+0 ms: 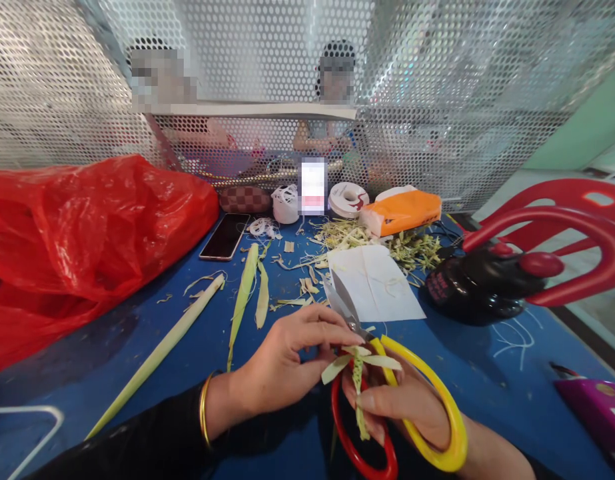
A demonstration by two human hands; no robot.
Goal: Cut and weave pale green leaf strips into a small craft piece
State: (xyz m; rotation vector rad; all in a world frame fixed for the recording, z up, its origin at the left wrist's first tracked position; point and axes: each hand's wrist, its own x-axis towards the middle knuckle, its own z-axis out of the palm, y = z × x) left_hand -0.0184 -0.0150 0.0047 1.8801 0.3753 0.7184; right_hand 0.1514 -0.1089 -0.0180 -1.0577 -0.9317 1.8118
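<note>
A small cross-shaped figure woven from pale green leaf strips is held between my two hands. My left hand pinches it near the top, fingers bent over the upper strips. From below, my right hand grips its stem with thumb and fingers. That same hand carries scissors with one yellow and one red handle looped round it. Their blades point away from me, slightly apart, beside the fingertips of my left hand. Beyond the blades lies a white paper sheet with a few scraps on it.
Long leaf strips lie at left, beside a red plastic bag and a phone. Leaf trimmings, an orange tissue pack and a ribbon spool are behind the paper. A black kettle stands at right.
</note>
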